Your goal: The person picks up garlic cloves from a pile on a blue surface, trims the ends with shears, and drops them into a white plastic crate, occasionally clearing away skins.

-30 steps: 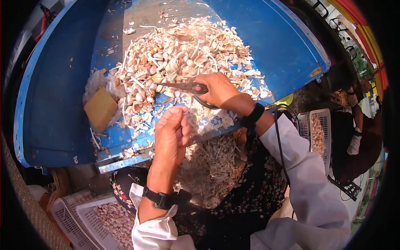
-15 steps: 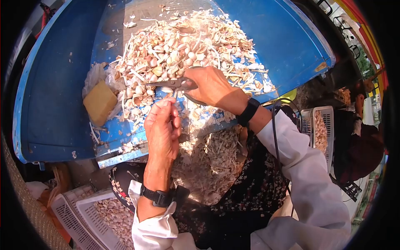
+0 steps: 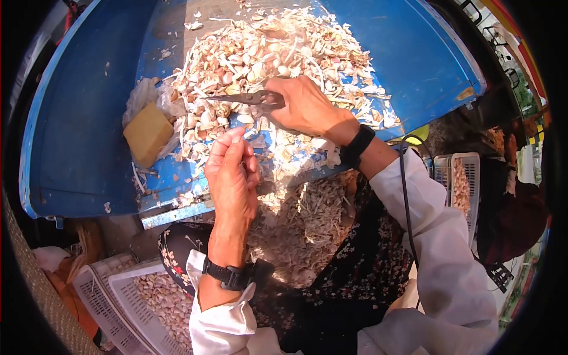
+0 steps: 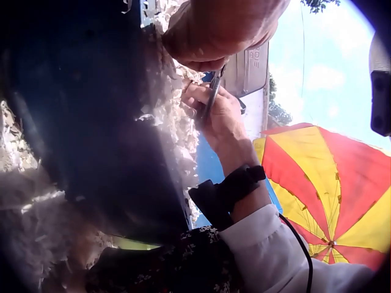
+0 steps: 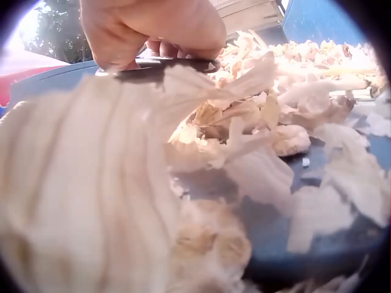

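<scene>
Scissors (image 3: 251,98) are gripped by the right hand (image 3: 305,107) over the garlic heap (image 3: 266,53) on the blue table (image 3: 77,118); a small piece (unclear) is pinched by the left hand (image 3: 232,177). Left wrist view: scissors (image 4: 211,97) gripped. Right wrist view: skins (image 5: 256,165) lie close.

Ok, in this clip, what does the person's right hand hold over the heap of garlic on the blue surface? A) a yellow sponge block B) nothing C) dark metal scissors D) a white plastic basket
C: the right hand grips dark metal scissors, blades pointing across the garlic heap.
</scene>
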A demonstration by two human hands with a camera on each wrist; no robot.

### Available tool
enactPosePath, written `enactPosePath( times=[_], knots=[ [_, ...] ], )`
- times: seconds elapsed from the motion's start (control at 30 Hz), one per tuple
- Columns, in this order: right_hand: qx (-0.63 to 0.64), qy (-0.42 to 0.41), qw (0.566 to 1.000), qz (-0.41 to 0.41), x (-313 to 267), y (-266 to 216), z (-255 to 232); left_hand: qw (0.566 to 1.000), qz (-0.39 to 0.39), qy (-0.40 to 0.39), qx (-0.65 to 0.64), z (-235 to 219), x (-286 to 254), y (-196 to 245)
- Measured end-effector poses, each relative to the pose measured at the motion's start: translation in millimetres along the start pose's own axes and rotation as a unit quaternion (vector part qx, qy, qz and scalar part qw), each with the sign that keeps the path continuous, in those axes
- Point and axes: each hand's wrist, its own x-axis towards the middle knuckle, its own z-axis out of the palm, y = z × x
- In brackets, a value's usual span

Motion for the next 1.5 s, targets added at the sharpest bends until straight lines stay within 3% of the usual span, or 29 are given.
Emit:
enactPosePath(
  times=[0.07,0.1,0.17,0.27,0.37,0.43,0.5,0.53,0.63,0.73,0.83,0.87,1.07,1.13,1.37,1.43,1.47,1.5],
  knots=[
    [0.050,0.008,0.998,0.047,1,-7,-10,1.000,0.010,-0.008,0.024,-3,4,-3],
    [0.145,-0.036,0.983,0.104,1,-13,-15,0.999,0.016,-0.010,0.041,-3,5,-4],
    [0.363,-0.102,0.900,0.216,-4,-30,-25,0.996,0.015,-0.015,0.083,5,4,-2],
    [0.456,-0.144,0.857,0.193,-14,-40,-25,0.990,0.047,-0.043,0.129,7,3,-5],
    [0.448,-0.149,0.867,0.159,-17,-41,-22,0.985,0.058,-0.080,0.144,3,2,-4],
    [0.456,-0.142,0.863,0.163,-17,-43,-24,0.989,0.010,-0.125,0.080,4,1,-1],
    [0.342,-0.118,0.930,0.058,-17,-42,-26,0.987,0.016,-0.128,0.090,5,-1,1],
    [0.343,-0.116,0.930,0.059,-19,-42,-29,0.986,0.023,-0.131,0.098,5,-1,0],
    [0.125,-0.053,0.990,0.038,-22,-51,-39,0.984,0.106,-0.105,0.102,1,3,-5],
    [0.041,-0.119,0.990,0.063,-33,-49,-49,0.982,0.140,-0.089,0.088,-1,5,1],
    [-0.034,-0.072,0.996,-0.035,-42,-41,-44,0.981,0.156,-0.058,0.104,-2,4,2],
    [-0.062,-0.099,0.993,-0.018,-44,-40,-46,0.977,0.165,-0.058,0.121,-3,3,2],
    [-0.147,-0.078,0.986,-0.032,-50,-45,-38,0.955,0.240,-0.019,0.171,2,-1,-2],
    [-0.121,-0.074,0.989,-0.031,-51,-46,-36,0.936,0.292,-0.002,0.198,2,1,-2],
    [0.046,-0.122,0.991,-0.019,-52,-51,-29,0.949,0.290,0.012,0.128,6,0,1],
    [0.189,-0.189,0.963,-0.018,-48,-56,-28,0.953,0.284,-0.007,0.102,5,-1,-1],
    [0.242,-0.163,0.956,0.041,-48,-59,-27,0.962,0.262,-0.020,0.075,4,0,1],
    [0.275,-0.183,0.929,0.170,-40,-67,-38,0.969,0.240,-0.032,0.048,4,1,4]
  ],
)
